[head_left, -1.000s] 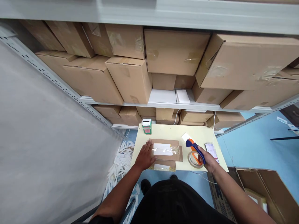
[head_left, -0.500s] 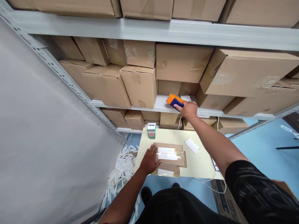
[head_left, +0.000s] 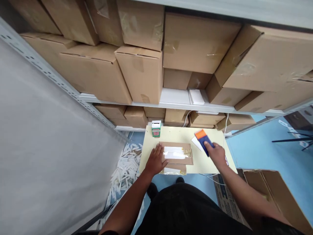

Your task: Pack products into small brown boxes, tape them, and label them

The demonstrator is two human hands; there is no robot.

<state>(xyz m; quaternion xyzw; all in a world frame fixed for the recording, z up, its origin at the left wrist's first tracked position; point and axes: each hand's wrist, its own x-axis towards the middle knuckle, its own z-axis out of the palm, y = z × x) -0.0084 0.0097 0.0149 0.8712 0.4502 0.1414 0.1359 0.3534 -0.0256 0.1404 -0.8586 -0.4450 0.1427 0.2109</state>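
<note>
My left hand (head_left: 156, 160) lies flat, fingers stretched, on the left edge of a flat cardboard piece (head_left: 175, 144). A white label (head_left: 174, 152) sits on that piece under clear tape. Another taped cardboard piece (head_left: 183, 167) sticks out below it, near the table's front edge. My right hand (head_left: 217, 154) is closed around a small orange and dark blue box (head_left: 201, 137), held above the table's right part. Behind this box, a white paper slip (head_left: 195, 142) is partly covered. A green and white box (head_left: 156, 130) stands at the back left of the table.
The pale yellow table (head_left: 146, 140) stands before metal shelving (head_left: 137, 103) stacked with cardboard boxes (head_left: 139, 75). On the shelf lies a white box (head_left: 196, 97). White scraps (head_left: 124, 169) cover the floor at left. An open carton (head_left: 276, 192) stands at right; white cables (head_left: 212, 178) hang nearby.
My right hand has brought the orange and dark blue box from the shelf edge down and right, over the table. My left hand stays on the cardboard. The view has tilted downward.
</note>
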